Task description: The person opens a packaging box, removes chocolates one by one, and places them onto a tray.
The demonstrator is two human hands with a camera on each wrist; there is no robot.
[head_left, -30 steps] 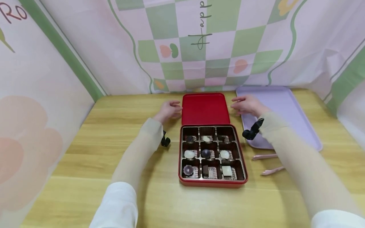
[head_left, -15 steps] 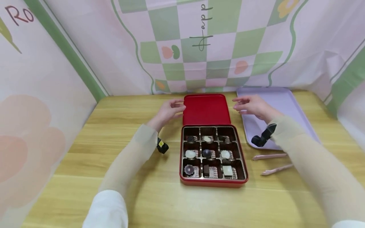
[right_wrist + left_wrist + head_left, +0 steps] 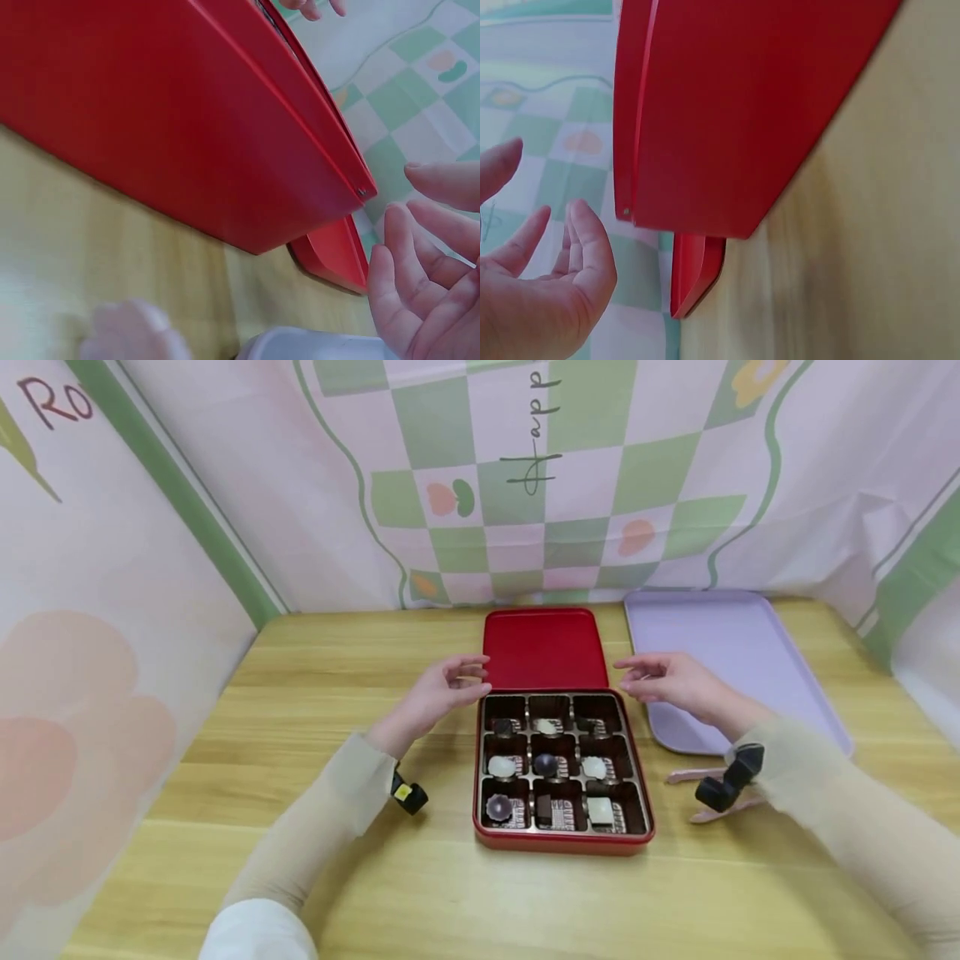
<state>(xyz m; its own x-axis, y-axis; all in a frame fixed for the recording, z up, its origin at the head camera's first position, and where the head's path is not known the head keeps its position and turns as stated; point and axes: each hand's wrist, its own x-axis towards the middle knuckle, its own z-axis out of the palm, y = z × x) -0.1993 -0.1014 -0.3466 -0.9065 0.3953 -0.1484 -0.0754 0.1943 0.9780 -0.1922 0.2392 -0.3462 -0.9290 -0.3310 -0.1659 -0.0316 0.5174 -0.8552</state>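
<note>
A red tin box (image 3: 562, 843) lies on the table with its red lid (image 3: 543, 647) folded back flat behind it. Its brown insert has three rows of compartments with several chocolates, among them a dark round one (image 3: 546, 766) and a white square one (image 3: 600, 811). My left hand (image 3: 442, 693) hovers by the hinge at the box's left, fingers loosely bent, fingertips overlapping the lid's edge. On the other side, my right hand (image 3: 678, 685) holds nothing, its fingers relaxed near the back right corner. In both wrist views the box's red side wall (image 3: 727, 112) stands apart from the fingers.
A lilac tray (image 3: 720, 627) lies at the back right, partly behind my right hand. Pink tongs (image 3: 690, 774) rest in front of it, partly hidden by the right wrist's camera (image 3: 731, 778). A printed cloth (image 3: 510, 543) hangs behind the table.
Both hands have drawn back toward me, from beside the lid to beside the hinge. The lid and box stay where they were, and nothing was picked up.
</note>
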